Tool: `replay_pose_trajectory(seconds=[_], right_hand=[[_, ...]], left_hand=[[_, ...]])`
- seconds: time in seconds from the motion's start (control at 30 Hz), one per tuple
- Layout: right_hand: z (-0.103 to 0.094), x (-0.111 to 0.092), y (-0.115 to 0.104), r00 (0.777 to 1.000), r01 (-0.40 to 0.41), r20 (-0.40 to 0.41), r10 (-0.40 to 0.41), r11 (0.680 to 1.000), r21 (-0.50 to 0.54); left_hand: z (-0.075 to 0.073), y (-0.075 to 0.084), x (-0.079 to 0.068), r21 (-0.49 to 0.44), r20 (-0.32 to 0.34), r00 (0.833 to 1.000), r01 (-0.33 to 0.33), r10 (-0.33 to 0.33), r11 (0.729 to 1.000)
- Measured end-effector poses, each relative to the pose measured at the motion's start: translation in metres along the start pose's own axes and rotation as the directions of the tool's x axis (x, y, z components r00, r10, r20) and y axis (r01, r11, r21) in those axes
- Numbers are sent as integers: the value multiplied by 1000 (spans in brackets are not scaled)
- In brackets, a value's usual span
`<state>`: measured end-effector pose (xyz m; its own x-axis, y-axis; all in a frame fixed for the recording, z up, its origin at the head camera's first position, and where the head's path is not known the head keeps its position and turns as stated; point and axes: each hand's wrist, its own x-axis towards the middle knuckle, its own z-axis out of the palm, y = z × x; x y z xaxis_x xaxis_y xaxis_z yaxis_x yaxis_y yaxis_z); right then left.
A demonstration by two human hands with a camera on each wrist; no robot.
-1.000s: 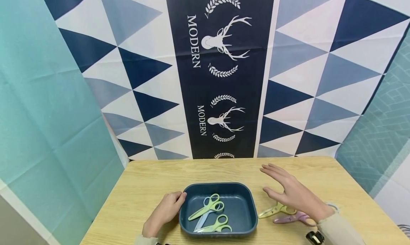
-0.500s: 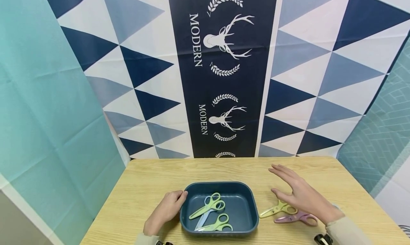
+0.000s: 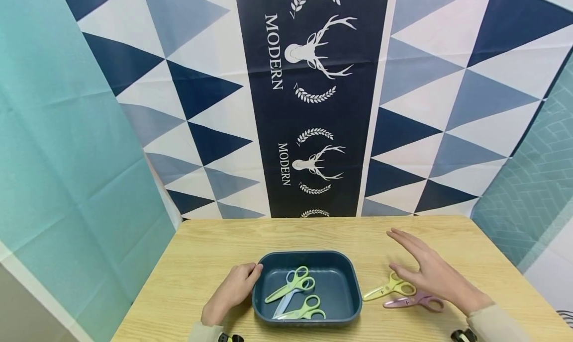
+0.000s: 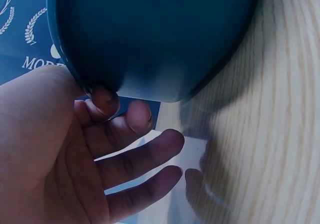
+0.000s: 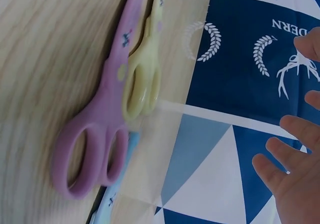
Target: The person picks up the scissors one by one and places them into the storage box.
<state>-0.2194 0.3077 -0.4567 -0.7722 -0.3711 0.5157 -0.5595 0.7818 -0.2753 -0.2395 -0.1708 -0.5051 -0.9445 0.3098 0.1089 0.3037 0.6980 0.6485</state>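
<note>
My left hand (image 3: 235, 287) holds the left rim of a dark blue rectangular tray (image 3: 333, 296), thumb and index finger at the edge. In the left wrist view, its other fingers (image 4: 142, 154) spread below the tray. Inside lie a green pair of scissors (image 3: 284, 291) across a light blue pair (image 3: 284, 304), and another green pair (image 3: 308, 310) nearer me. My right hand (image 3: 429, 272) hovers with fingers extended, holding nothing. Under it are yellow scissors (image 3: 394, 286) and purple scissors (image 3: 409, 301). Light blue scissors (image 5: 111, 199) show partly behind the purple handles in the right wrist view.
Everything lies on a light wooden table (image 3: 201, 247). A patterned cloth (image 3: 313, 108) with deer heads and triangles hangs behind its back edge. Teal sheets (image 3: 67, 158) hang at the left and right.
My right hand has shifted right, away from the tray, uncovering more of the yellow and purple scissors. The left hand stays at the tray's rim; the view has moved slightly.
</note>
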Motion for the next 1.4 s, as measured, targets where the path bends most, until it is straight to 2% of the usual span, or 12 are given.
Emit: replay_pose_trajectory(seconds=[0.17,0.53,0.73,1.03,1.4], right_hand=[[0,-7,7,1000,-13,16,13,1000,7],[1,-20,26,997,63,-52,-62,998,13],[-1,-31,33,1000,5,-15,-5,1000,25],[-8,-41,43,999,-49,-3,49,998,33],[-10,-60,63,999,-21,-34,20,999,-47]], left_hand=[[-1,1,0,3,17,1000,11,-11,1000],[0,2,0,7,15,1000,12,-12,1000],[-1,2,-1,4,11,1000,2,-2,1000],[-3,2,-1,-2,17,1000,7,-7,1000],[-3,1,-1,-3,15,1000,0,0,1000]])
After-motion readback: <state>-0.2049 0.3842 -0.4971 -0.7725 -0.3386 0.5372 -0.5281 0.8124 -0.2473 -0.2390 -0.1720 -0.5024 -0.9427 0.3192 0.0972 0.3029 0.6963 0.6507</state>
